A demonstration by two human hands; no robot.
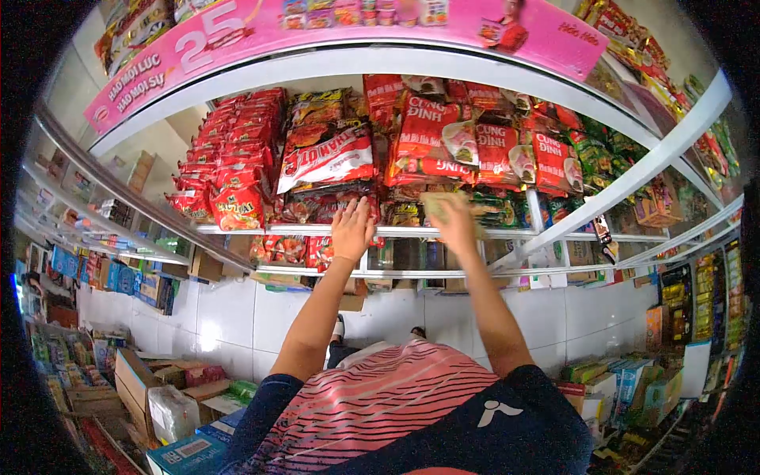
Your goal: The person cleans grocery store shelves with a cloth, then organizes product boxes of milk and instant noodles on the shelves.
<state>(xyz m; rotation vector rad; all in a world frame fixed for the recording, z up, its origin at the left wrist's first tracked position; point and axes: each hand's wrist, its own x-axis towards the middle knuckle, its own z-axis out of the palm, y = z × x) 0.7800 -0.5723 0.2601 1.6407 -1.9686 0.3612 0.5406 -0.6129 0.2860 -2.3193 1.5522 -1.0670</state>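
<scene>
My left hand (353, 229) lies at the shelf's white front edge (400, 232), fingers spread and flat, with nothing seen in it. Just behind it are dark red noodle packets, below a red and white packet (328, 162). To the right, my right hand (453, 220) is slightly blurred and closed around a pale yellowish cloth (435, 204). The cloth is at the shelf front, below stacked red "Cung Đình" packets (427, 134). A row of red packets (237, 158) fills the shelf's left part.
A pink banner (340, 32) spans the shelf above. A slanted white frame bar (625, 182) crosses at the right. Open cardboard boxes (134, 380) stand on the tiled floor (229, 317) at lower left, and more cartons (625, 388) at lower right.
</scene>
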